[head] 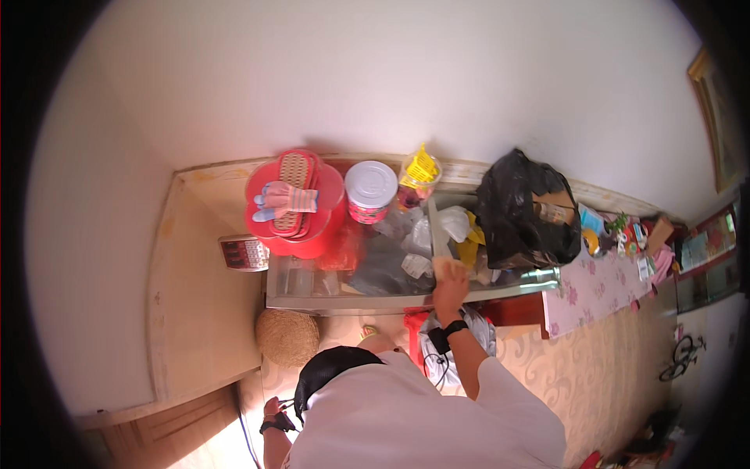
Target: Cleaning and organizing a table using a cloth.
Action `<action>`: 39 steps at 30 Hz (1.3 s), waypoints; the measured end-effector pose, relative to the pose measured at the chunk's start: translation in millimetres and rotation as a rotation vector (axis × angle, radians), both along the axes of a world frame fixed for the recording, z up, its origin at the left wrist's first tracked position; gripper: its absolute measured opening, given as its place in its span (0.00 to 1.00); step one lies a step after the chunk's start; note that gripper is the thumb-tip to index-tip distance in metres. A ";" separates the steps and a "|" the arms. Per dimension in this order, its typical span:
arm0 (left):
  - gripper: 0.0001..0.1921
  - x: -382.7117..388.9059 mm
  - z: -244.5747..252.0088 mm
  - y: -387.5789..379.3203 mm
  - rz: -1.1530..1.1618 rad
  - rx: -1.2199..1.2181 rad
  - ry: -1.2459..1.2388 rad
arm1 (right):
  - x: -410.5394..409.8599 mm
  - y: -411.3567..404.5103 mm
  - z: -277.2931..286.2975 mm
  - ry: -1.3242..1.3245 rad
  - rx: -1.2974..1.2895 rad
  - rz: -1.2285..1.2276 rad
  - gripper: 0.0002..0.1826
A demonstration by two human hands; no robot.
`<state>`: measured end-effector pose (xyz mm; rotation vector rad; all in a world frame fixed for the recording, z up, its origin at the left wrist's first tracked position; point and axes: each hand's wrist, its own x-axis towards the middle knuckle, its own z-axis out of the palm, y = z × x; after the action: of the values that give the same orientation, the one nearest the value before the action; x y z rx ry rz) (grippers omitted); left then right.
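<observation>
At the front of a glass-topped display case (375, 302), my right hand (450, 286) is blurred, its fingers curled over the near end of a pale frame bar (432, 225) that crosses the top. Clear and white plastic bags (454, 223) and a yellow bag (469, 249) lie beside that bar. To its left is dark grey plastic sheeting (381, 264) with a white label (416, 265). My left hand (272, 408) hangs low at my left side, near a dark cord and a black mesh item (334, 369). Whether it grips the cord is unclear.
Striped work gloves (287, 200) lie on woven-faced pads over a red container (331, 234). Beside it stand a white-lidded tub (371, 184), a cup with yellow pieces (423, 167) and a black bag (510, 217). A calculator-like keypad device (245, 253) sits left; a woven stool (287, 338) is below.
</observation>
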<state>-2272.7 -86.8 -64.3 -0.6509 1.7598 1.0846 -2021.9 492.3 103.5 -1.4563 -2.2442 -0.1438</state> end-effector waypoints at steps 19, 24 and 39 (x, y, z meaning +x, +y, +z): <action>0.16 206.4 -95.9 -113.4 0.525 0.110 -0.239 | -185.5 -54.3 20.9 -0.077 -0.271 0.454 0.33; 0.16 200.3 -68.7 -91.8 0.519 0.052 -0.130 | -198.6 -123.3 9.7 -0.089 -0.248 0.734 0.31; 0.26 218.1 -103.8 -114.4 0.599 0.101 -0.195 | -267.8 -162.1 18.5 -0.002 -0.282 1.261 0.28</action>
<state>-2054.6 -201.2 -168.1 -1.2229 1.3591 1.4395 -2289.7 330.2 122.0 0.0766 -2.7937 0.5752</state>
